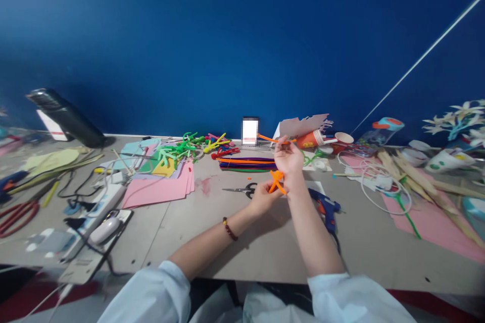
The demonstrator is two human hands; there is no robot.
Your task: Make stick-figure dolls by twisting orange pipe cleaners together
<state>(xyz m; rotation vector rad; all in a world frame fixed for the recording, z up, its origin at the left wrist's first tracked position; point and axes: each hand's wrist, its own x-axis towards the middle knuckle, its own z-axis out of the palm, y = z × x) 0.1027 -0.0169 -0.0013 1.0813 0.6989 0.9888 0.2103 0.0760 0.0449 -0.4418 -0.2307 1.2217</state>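
Low over the middle of the table, my left hand [264, 198] pinches an orange pipe-cleaner figure [277, 181] with short limbs sticking out. Just beyond it, my right hand [290, 159] is raised with the palm turned toward me, its wrist beside the figure. Its curled fingertips grip an orange pipe cleaner [268, 138], whose free end points left. Black-handled scissors [242, 190] lie left of my left hand, partly hidden by it. Behind my hands is a bundle of dark purple pipe cleaners [246, 165], an orange one on top.
A blue glue gun [328, 209] lies right of my right forearm. Green pipe-cleaner figures [178, 150] sit on coloured paper, with pink sheets [159, 189] in front. A lit phone [250, 131] leans on the blue wall. Power strip [93, 214] and cables fill the left; paper cups [308, 140] stand right.
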